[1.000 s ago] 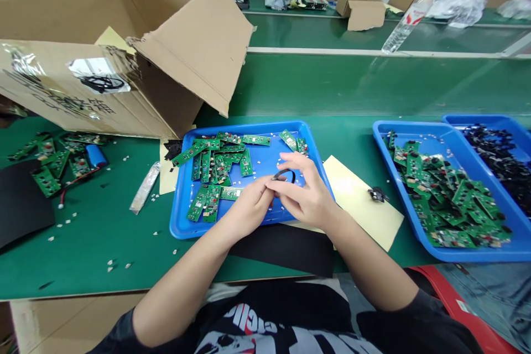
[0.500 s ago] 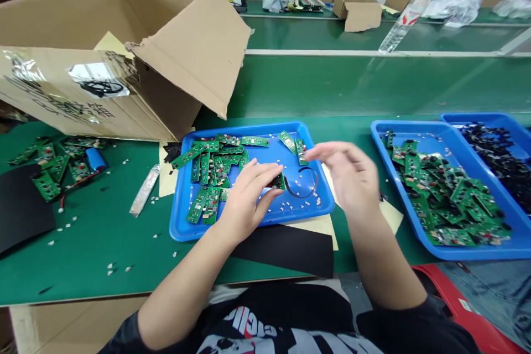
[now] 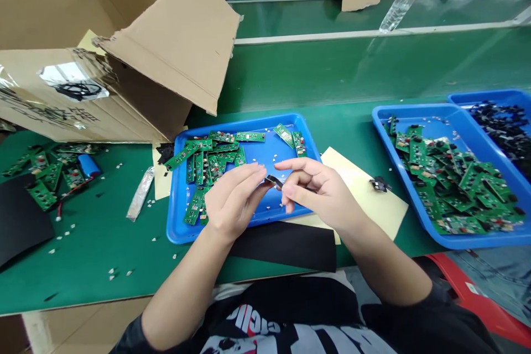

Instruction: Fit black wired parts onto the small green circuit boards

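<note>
Both hands meet above the near right part of the blue tray (image 3: 178,232), which lies on the green bench. The left hand (image 3: 230,199) and the right hand (image 3: 317,191) pinch between their fingertips a small dark part (image 3: 274,180), which looks like a short strip or clip; its exact kind is too small to tell. Each hand grips 1 end of it, the left from the left side, the right from the right, with the right index finger stretched out over it.

The dark part is lifted clear of the tray floor. Its long axis runs roughly left to right, dipping a little toward the near right, so that 1 end points at the left fingertips and the other into the right palm.

The hold is a fingertip pinch on a very small piece, so the likeliest slip is the part springing out and dropping among the green circuit boards (image 3: 209,163) or the white bits scattered in the tray, where it would be hard to pick out. If the 2 hands pull or twist unevenly, the strip could bend or kink. A sweep of the left wrist could also nudge the boards lying just beside it
</note>
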### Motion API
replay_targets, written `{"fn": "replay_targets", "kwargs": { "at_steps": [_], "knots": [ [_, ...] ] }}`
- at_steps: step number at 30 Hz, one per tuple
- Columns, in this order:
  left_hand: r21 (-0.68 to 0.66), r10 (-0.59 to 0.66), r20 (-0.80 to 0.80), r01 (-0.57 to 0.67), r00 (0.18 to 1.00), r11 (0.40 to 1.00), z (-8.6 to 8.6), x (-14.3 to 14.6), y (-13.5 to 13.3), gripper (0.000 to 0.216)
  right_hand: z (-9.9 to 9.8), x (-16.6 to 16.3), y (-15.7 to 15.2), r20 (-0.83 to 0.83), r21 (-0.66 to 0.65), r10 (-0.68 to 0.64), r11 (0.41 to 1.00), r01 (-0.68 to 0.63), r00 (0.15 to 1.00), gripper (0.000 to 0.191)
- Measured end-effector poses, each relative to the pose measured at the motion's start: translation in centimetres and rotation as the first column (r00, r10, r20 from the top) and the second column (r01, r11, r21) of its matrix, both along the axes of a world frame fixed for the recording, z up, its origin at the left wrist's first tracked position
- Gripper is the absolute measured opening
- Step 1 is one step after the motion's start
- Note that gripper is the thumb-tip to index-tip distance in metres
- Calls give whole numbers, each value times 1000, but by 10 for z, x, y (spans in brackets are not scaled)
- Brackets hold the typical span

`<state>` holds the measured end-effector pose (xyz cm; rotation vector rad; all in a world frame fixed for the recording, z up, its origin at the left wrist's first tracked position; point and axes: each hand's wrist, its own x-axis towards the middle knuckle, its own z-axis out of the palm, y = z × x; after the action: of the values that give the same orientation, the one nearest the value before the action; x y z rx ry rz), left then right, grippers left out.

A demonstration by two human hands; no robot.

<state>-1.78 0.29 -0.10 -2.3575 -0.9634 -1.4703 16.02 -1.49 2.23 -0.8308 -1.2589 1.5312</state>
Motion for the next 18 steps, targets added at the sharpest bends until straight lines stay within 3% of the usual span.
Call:
{"fn": "replay_targets", "kwargs": {
  "at_steps": [6,9,13,18],
  "knots": [
    [49,-62,1,62,998,997,-2,0,1,29,5,-3,-7,-125,-23,105,994,-109,987,25],
    [68,-68,18,66,998,995,-1,-1,1,34,2,-3,-4,-162,-105,127,984,-145,979,25],
    [62,-36,23,35,999,997,1,-3,0,38,-5,-4,2,-182,-196,95,972,-130,979,25],
    [16,-54,13,54,998,998,1,-3,-2,35,-7,-3,6,-145,-207,79,972,-109,986,23]
  ]
}}
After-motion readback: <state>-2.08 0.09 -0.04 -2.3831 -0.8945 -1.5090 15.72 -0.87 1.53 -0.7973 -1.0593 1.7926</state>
